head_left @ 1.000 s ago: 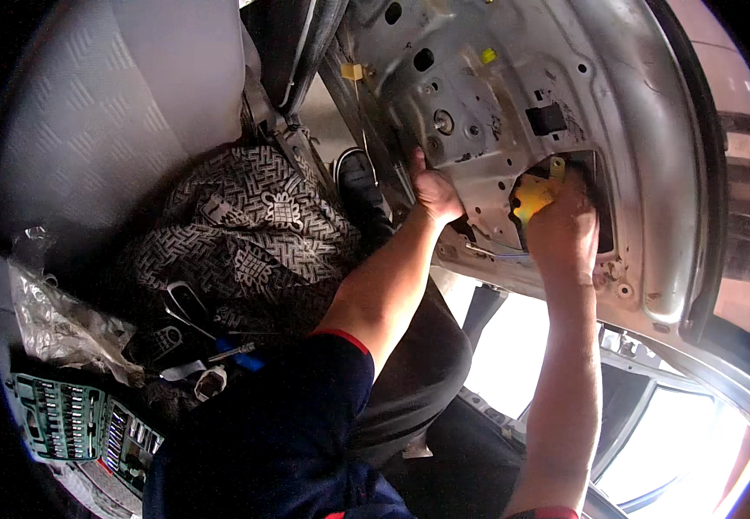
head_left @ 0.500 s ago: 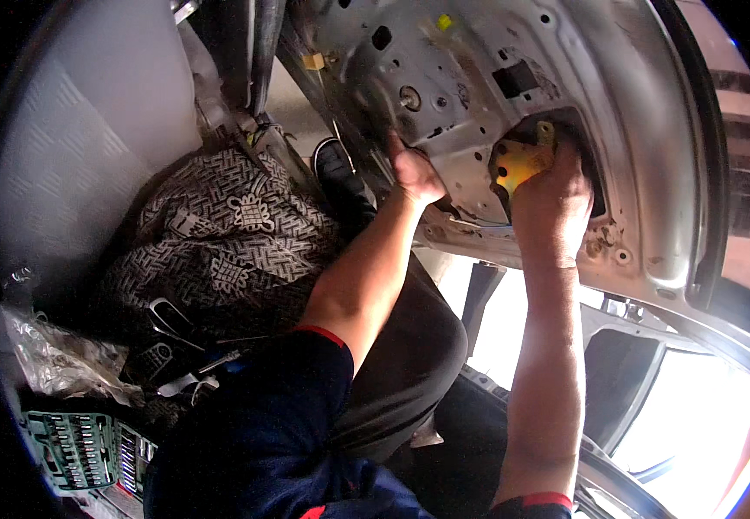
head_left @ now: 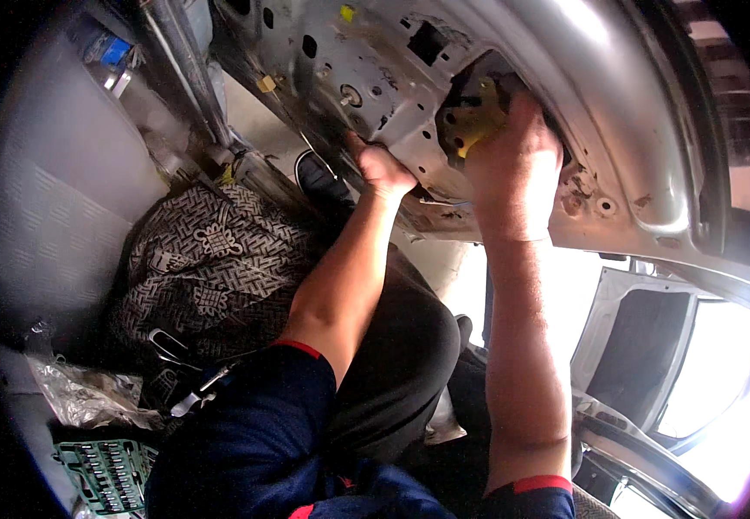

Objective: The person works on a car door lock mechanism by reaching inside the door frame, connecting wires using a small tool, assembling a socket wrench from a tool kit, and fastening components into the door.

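Observation:
My right hand reaches into the large opening of the bare metal door panel, its fingers curled at a yellowish metal part and partly hidden by it. The part sits tilted within the opening, with small holes in it. My left hand grips the panel further left, thumb pointing up along the metal and the other fingers out of sight behind it. A thin rod runs between my hands, below the opening.
At left are a seat and a patterned cloth carrying loose tools, a crumpled plastic bag and a green socket case. My shoe is beside the door sill. Bright openings and car bodywork lie at lower right.
The view has shifted, so the door and both hands appear higher and further left. My right hand and the yellowish part have tilted a little and look further inside the opening.

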Available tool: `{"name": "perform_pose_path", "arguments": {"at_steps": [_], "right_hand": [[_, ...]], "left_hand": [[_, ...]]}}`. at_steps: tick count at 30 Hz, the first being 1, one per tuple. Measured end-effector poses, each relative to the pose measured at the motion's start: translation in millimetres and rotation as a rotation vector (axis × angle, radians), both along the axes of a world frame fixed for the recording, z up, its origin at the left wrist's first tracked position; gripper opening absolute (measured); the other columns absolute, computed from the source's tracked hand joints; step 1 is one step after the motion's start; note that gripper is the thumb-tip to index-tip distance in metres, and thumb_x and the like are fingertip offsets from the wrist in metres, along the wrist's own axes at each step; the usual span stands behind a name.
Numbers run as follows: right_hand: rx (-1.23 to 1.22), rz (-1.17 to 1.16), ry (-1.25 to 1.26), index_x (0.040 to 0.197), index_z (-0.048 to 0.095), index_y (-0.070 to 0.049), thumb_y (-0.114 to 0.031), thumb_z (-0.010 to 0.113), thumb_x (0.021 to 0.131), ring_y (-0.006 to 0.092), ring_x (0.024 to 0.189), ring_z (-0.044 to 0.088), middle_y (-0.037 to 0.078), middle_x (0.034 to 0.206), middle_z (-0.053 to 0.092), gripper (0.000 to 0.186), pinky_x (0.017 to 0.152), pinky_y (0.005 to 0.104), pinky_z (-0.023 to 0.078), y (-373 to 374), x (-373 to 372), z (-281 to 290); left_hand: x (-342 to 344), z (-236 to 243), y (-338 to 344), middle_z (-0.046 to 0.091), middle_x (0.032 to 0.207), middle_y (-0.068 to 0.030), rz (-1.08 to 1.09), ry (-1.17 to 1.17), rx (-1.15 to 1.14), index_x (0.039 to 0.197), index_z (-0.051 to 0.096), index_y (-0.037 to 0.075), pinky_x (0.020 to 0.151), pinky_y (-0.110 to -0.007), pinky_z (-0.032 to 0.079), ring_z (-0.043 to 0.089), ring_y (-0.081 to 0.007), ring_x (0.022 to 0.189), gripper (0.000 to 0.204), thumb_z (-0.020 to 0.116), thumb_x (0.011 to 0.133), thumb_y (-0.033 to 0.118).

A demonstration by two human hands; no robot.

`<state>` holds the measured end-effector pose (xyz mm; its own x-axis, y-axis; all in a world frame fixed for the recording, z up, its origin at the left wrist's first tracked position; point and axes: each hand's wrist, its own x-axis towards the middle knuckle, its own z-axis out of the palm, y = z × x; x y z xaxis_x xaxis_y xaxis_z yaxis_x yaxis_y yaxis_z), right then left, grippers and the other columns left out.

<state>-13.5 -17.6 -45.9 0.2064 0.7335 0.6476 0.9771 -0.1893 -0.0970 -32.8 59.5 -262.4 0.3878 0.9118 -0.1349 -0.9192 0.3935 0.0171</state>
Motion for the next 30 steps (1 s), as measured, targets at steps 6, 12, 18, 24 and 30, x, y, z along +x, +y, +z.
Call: {"name": "perform_pose_path", "arguments": {"at_steps": [6,12,18,24,30], "right_hand": [[-0.152,-0.009,0.233,0.117,0.064,-0.006,0.0,0.057,0.084,0.0456,0.098,0.067,0.025,0.101,0.07,0.034,0.083,0.0512,0.055,-8,2,3],[-0.114,0.084,0.176,0.111,0.062,-0.004,-0.001,0.051,0.087,0.0482,0.093,0.065,0.026,0.095,0.068,0.027,0.08,0.0537,0.053,-8,3,6],[-0.159,0.094,0.185,0.104,0.06,-0.004,-0.002,0.05,0.088,0.0473,0.092,0.065,0.027,0.091,0.067,0.019,0.077,0.0543,0.053,-9,5,9],[-0.261,0.158,0.167,0.102,0.061,-0.004,-0.001,0.051,0.087,0.0473,0.091,0.065,0.026,0.091,0.067,0.018,0.077,0.0503,0.053,-4,11,4],[-0.411,0.272,-0.092,0.103,0.063,0.0,0.0,0.055,0.082,0.0462,0.092,0.066,0.026,0.094,0.068,0.023,0.079,0.0485,0.054,7,20,-8]], "left_hand": [[2,0,-1,0.043,0.157,-0.0055,-0.022,-0.088,0.113,0.156,0.039,0.019,0.12,-0.054,0.028,0.038,-0.0331,0.143,0.091,0.046,0.089,0.08],[0,-3,4,0.04,0.159,-0.005,-0.115,-0.166,0.142,0.157,0.037,0.02,0.121,-0.053,0.027,0.036,-0.0316,0.146,0.09,0.039,0.091,0.081],[0,-11,6,0.039,0.16,-0.0034,-0.155,-0.178,0.154,0.156,0.037,0.021,0.122,-0.051,0.024,0.033,-0.0308,0.146,0.092,0.037,0.089,0.084],[-1,-15,3,0.04,0.159,-0.0046,-0.143,-0.197,0.129,0.156,0.038,0.02,0.122,-0.052,0.024,0.035,-0.0312,0.145,0.09,0.037,0.091,0.082],[3,-16,-9,0.042,0.157,-0.0054,-0.135,-0.148,0.067,0.155,0.039,0.02,0.12,-0.052,0.029,0.039,-0.0311,0.143,0.089,0.041,0.091,0.082]]}}
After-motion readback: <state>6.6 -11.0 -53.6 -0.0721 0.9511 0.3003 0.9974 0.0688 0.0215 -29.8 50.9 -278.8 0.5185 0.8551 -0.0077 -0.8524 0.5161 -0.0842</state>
